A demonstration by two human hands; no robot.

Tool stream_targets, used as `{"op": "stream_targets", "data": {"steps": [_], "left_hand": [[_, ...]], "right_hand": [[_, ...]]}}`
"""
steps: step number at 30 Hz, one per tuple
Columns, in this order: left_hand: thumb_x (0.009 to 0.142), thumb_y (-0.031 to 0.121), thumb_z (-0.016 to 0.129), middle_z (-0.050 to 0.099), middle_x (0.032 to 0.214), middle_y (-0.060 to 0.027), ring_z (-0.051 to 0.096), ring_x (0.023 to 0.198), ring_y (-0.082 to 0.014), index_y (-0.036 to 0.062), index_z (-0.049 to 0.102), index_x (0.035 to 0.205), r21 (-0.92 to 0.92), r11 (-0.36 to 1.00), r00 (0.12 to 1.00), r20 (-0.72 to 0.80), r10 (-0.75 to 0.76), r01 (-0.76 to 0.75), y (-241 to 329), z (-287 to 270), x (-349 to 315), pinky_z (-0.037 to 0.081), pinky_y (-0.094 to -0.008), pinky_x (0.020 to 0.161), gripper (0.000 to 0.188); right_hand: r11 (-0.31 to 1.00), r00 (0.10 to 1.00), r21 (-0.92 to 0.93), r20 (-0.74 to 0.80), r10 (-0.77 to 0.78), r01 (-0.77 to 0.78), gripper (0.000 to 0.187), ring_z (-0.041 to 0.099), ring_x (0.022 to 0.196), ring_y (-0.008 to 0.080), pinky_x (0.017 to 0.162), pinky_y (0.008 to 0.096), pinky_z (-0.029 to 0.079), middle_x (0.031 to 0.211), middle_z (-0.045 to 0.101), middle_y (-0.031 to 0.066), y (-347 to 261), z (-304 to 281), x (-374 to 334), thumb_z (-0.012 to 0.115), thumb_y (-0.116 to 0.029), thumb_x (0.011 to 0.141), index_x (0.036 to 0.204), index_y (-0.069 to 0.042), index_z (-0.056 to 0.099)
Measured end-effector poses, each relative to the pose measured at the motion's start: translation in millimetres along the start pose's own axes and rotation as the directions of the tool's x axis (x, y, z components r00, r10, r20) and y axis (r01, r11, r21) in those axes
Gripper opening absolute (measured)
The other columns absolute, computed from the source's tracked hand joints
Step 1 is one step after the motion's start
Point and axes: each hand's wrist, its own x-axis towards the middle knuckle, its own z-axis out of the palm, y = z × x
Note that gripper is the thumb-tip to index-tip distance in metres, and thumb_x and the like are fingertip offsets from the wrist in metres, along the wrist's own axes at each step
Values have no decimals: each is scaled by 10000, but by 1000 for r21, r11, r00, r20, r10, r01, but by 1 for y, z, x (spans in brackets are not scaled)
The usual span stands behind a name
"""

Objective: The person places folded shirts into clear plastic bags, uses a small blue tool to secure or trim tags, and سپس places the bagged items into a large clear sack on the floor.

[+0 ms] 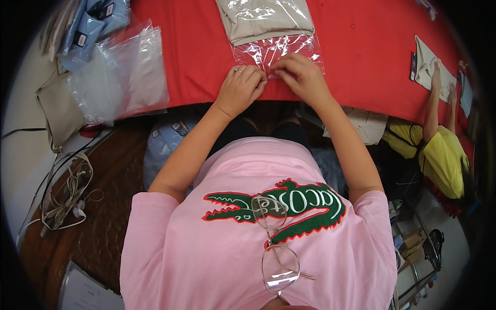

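Observation:
A folded beige garment [268, 27] lies inside a clear plastic bag [253, 53] on the red-covered table in front of me. The bag's loose, shiny end points toward my body. My left hand [242, 90], with a ring on one finger, has its fingers curled closed at the near edge of this end. Just to its right, my right hand [302, 77] pinches the same edge between thumb and fingers. The fingertips of both hands are close together, a small gap apart.
Left on the red table [191, 46] lie empty clear bags [129, 72] and blue bagged garments [106, 20]. A person in yellow [445, 160] handles a beige garment [431, 70] at the right. Tangled cables [70, 191] lie at the lower left.

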Motion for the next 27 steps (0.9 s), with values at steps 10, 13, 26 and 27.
{"op": "stream_targets", "data": {"steps": [10, 13, 26, 27], "left_hand": [[883, 137, 760, 644, 1033, -57, 632, 957, -281, 97, 638, 1017, 22, 999, 1000, -10, 27, -26, 0, -2, 1, 490, -416, 896, 186], [878, 135, 761, 643, 1030, -61, 631, 949, -282, 95, 636, 1013, 14, 1000, 999, -20, 25, -24, 0, -1, 1, 494, -414, 883, 188], [884, 127, 764, 641, 1012, -63, 630, 934, -288, 78, 633, 1006, -114, 991, 997, 45, -63, 68, -2, -7, 3, 497, -415, 864, 185], [887, 130, 763, 649, 1034, -66, 635, 955, -295, 75, 635, 1025, -162, 976, 988, 76, -134, 145, -3, -9, 5, 496, -420, 882, 196]], "right_hand": [[985, 983, -119, 151, -106, 124, 150, 701, 864, 308, 729, 414, 574, 974, 687, 79, -3, 4, 1, 762, -89, 870, 1019, -77, 756], [986, 979, -118, 178, -95, 117, 144, 703, 870, 303, 728, 414, 573, 975, 690, 72, -5, 1, 2, 764, -103, 853, 995, -82, 755], [979, 978, -166, 188, -85, 117, 157, 688, 863, 297, 715, 432, 557, 943, 660, 60, -7, 8, -1, 763, -135, 848, 994, -87, 732], [976, 980, -170, 169, -104, 133, 168, 686, 865, 293, 717, 435, 556, 937, 650, 58, -6, 11, -4, 763, -145, 847, 1002, -91, 726]]}}
